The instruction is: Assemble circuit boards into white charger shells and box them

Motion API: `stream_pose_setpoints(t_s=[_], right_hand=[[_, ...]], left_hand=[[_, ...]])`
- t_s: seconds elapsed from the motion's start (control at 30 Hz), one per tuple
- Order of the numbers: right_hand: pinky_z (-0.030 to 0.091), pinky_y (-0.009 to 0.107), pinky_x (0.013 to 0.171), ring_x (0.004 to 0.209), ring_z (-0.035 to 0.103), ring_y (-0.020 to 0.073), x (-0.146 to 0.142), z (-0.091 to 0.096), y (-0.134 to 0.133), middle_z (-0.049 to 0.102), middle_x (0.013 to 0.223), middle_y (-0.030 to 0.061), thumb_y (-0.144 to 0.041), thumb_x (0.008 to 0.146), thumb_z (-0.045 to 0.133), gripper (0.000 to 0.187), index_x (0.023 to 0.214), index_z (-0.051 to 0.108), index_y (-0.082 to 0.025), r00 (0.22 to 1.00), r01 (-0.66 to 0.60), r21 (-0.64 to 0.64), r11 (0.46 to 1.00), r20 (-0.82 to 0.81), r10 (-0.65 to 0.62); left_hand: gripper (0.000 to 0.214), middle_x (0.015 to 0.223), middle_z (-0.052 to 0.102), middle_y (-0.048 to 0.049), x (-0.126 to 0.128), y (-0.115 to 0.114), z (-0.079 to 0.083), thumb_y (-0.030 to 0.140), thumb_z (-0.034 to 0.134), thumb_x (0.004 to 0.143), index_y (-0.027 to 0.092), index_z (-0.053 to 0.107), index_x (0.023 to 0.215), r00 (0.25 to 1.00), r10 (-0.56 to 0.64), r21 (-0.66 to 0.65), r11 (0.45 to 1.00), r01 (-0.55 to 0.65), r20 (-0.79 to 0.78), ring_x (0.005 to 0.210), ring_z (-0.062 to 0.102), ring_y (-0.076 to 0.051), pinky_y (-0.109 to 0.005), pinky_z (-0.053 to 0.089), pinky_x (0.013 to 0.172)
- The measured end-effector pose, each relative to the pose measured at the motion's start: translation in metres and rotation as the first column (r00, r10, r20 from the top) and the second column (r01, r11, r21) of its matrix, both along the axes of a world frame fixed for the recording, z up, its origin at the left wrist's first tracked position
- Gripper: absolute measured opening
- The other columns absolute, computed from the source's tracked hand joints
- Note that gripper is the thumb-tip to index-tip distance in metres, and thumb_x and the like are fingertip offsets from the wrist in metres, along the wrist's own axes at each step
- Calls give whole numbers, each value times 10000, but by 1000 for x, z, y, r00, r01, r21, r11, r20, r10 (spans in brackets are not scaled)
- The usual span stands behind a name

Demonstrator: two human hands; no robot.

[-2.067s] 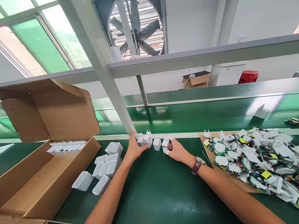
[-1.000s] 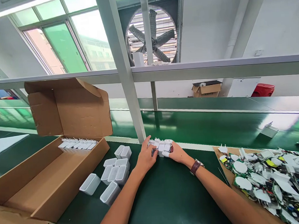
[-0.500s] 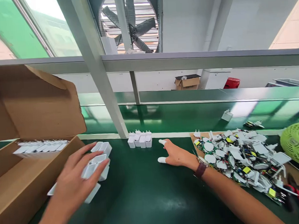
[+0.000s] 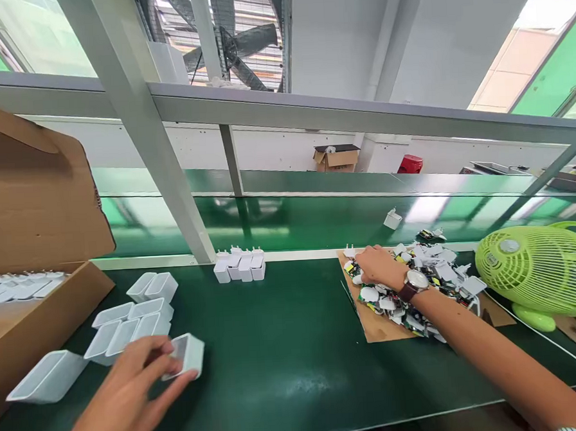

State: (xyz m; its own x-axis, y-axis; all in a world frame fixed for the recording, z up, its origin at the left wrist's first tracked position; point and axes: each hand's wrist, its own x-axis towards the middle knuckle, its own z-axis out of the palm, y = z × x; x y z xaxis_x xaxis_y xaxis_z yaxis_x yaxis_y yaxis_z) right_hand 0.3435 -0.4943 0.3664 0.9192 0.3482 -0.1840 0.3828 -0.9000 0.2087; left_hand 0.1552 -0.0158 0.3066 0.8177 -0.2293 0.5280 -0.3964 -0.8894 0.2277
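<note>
White case — now in left hand

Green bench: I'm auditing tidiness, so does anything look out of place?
Possibly one white box: it sits beyond the pale strip, apart from the neatly grouped plugs. The heap of boards is jumbled, too.

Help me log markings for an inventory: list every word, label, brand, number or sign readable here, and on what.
No text can be read.
Wristwatch dial: any markings too small to read.
Round badge on the green fan: any print too blurred.
Circuit boards: any print too small.
White case at the left hand: no lettering shows.
</note>
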Motion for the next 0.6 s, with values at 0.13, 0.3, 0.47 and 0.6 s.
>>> stream_pose_setpoints(t_s=[0.13, 0.3, 0.47, 0.6], right_hand=[[401, 349, 868, 1023, 692, 312, 2, -2, 10, 761, 1002, 190, -33, 812, 658, 203, 983, 730, -114, 1000, -13, -54, 998, 11, 14], [370, 336, 851, 999, 658, 289, 0, 12, -4, 733, 973, 164, 21, 813, 550, 262, 971, 705, -120, 997, -50, -67, 996, 56, 54], [344, 319, 780, 913, 614, 238, -7, 15, -26, 689, 1059, 133, 47, 775, 507, 295, 948, 667, -130, 994, -77, -72, 994, 75, 83], [327, 336, 791, 921, 587, 258, -6, 6, -35, 682, 940, 116, 25, 720, 585, 220, 842, 661, -141, 993, -90, -77, 993, 68, 95]], left_hand=[[366, 1371, 619, -111, 44, -70, 11, 497, 554, 962, 215, 647, 747, 979, -113, 16, 993, 118, -168, 1066, 693, -276, -369, 598, 873], [294, 1397, 612, -123, 101, -106, -1, 442, 525, 949, 205, 603, 792, 908, -258, -54, 965, 255, -329, 987, 703, -251, -362, 592, 852], [289, 1394, 576, -134, 119, -114, -24, 436, 506, 968, 193, 575, 828, 894, -311, -208, 945, 253, -322, 767, 666, -166, -331, 569, 739], [278, 1456, 529, -127, 111, -108, -37, 429, 532, 981, 193, 596, 848, 893, -336, -243, 932, 269, -300, 887, 682, -181, -314, 564, 775]])
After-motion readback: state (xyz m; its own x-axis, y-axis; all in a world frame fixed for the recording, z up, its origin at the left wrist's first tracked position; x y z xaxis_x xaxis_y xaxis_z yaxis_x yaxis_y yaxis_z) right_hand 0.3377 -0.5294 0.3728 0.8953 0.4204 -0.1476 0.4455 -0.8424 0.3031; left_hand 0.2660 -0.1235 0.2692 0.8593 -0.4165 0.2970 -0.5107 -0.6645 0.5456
